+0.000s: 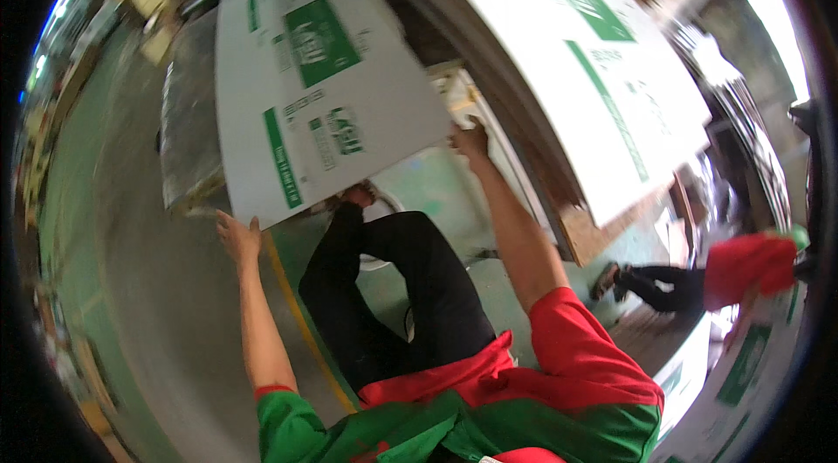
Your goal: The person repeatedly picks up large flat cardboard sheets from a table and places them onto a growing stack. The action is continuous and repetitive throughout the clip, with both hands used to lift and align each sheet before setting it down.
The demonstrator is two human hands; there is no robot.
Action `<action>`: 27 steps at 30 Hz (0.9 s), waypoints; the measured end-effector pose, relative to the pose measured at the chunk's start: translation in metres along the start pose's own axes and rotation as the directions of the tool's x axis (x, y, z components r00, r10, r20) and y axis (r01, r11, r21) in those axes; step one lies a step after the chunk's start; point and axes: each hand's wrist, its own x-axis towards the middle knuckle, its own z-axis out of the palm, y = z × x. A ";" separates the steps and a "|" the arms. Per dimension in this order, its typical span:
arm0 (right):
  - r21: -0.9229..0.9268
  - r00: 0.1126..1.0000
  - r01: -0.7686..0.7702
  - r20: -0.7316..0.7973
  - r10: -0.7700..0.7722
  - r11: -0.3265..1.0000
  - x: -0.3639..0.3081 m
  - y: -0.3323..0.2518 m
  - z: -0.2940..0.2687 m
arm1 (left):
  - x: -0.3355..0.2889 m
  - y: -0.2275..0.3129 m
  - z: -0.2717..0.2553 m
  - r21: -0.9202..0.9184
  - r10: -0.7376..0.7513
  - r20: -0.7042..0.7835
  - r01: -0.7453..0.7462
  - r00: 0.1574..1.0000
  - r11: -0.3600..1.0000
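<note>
A large white sheet of board [375, 70] with green printing slopes away in front of me. At its near left corner is my left hand [239, 238], its fingers spread and its thumb against the edge. My right hand [471, 140] has the near right corner between its thumb and curled fingers, which the board partly hides. Beneath the left part of the sheet shows a grey, shiny-covered stack [188, 114]. One of my feet [358, 193] is just under the sheet's near edge.
On the right, similar white printed sheets [559, 53] lie on a raised wooden table [594, 236]. A round white rim [384, 201] shows below my sheet. At far right stands another person in red [742, 271]. A yellow line [301, 323] crosses the floor on the left.
</note>
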 end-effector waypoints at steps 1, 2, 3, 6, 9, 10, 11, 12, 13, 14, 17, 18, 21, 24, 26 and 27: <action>-0.099 0.992 0.116 0.055 -0.111 0.988 -0.020 0.004 -0.001 | -0.007 0.024 -0.007 0.134 0.099 -0.072 -0.089 0.992 0.987; -0.159 0.948 0.318 0.082 -0.308 0.935 -0.048 0.008 -0.006 | -0.022 0.053 -0.016 -0.171 0.184 0.118 -0.163 0.976 0.972; -0.232 0.885 0.460 0.048 -0.463 0.857 -0.084 0.013 -0.015 | -0.065 0.082 -0.019 -0.458 0.249 0.330 -0.076 0.911 0.886; -0.309 0.565 0.792 0.048 -0.823 0.526 -0.201 0.015 -0.072 | -0.137 0.161 -0.048 -0.842 0.576 0.378 0.011 0.725 0.539; -0.579 0.140 0.807 -0.004 -0.990 0.117 -0.267 -0.012 -0.159 | -0.188 0.187 -0.077 -0.805 0.503 0.528 0.214 0.684 0.554; -0.731 0.165 0.663 -0.065 -0.984 0.160 -0.271 -0.027 -0.187 | -0.199 0.191 -0.086 -0.772 0.488 0.594 0.282 0.639 0.570; -0.825 0.227 0.556 0.035 -0.973 0.100 -0.269 -0.045 -0.212 | -0.206 0.191 -0.092 -0.774 0.522 0.599 0.272 0.607 0.572; -0.913 0.407 0.394 0.069 -0.911 0.107 -0.263 -0.064 -0.233 | -0.211 0.193 -0.099 -0.788 0.549 0.588 0.265 0.594 0.556; -0.893 0.387 0.450 0.190 -0.902 0.005 -0.256 -0.084 -0.250 | -0.213 0.194 -0.106 -0.789 0.582 0.597 0.275 0.552 0.549; -0.878 0.496 0.478 0.300 -0.814 -0.033 -0.251 -0.103 -0.261 | -0.215 0.197 -0.115 -0.810 0.588 0.575 0.295 0.569 0.506; -0.854 0.528 0.508 0.205 -0.824 0.114 -0.256 -0.155 -0.260 | -0.217 0.215 -0.151 -0.784 0.583 0.604 0.537 0.543 0.313; -0.810 0.193 0.586 0.180 -0.964 -0.034 -0.267 -0.166 -0.248 | -0.212 0.224 -0.165 -0.679 0.530 0.689 0.695 0.494 0.235; -0.584 0.054 0.777 0.432 -0.900 -0.234 -0.313 -0.173 -0.195 | -0.197 0.241 -0.203 -0.386 0.785 0.470 0.894 0.404 -0.229; 0.032 -0.373 0.899 0.580 -0.725 -0.436 -0.355 -0.149 -0.182 | -0.184 0.215 -0.226 -0.711 0.528 0.545 0.693 0.651 -0.121; -0.205 -0.212 0.943 0.240 -0.947 -0.263 -0.364 -0.125 -0.220 | -0.177 0.165 -0.232 -0.763 0.408 0.605 0.644 0.684 0.053; -0.442 -0.071 0.895 0.002 -0.997 -0.065 -0.361 -0.110 -0.249 | -0.181 0.134 -0.234 -0.764 0.315 0.628 0.642 0.712 0.071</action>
